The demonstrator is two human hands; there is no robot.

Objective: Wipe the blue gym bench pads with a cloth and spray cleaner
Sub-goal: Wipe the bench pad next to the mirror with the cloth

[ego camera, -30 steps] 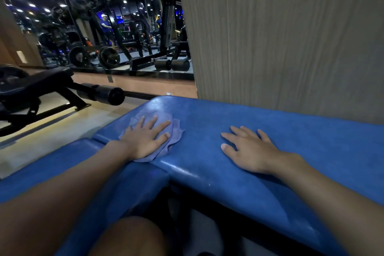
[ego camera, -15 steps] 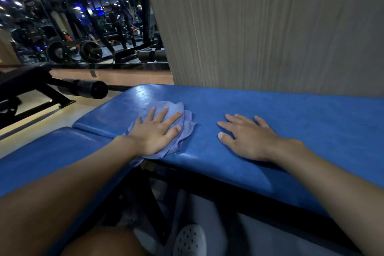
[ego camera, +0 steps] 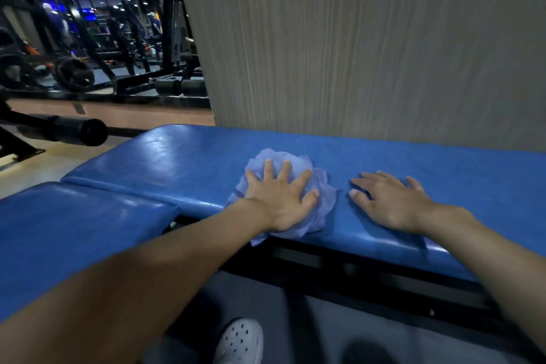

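Observation:
A long blue bench pad (ego camera: 443, 174) runs across the view, with a second blue pad (ego camera: 74, 221) at the lower left, separated by a gap. A crumpled pale blue cloth (ego camera: 322, 201) lies on the long pad near its front edge. My left hand (ego camera: 280, 198) presses flat on the cloth with fingers spread. My right hand (ego camera: 387, 201) rests palm down on the bare pad just right of the cloth, holding nothing. No spray bottle is in view.
A grey wood-grain wall panel (ego camera: 354, 38) stands directly behind the bench. At the left are a black padded roller (ego camera: 74, 130) on a frame, weight plates (ego camera: 74, 74) and dark gym machines. A white perforated shoe (ego camera: 240, 343) is on the floor below.
My left hand has slid the cloth to the right along the long pad, from its left end toward my right hand. My right hand has stayed planted on the pad.

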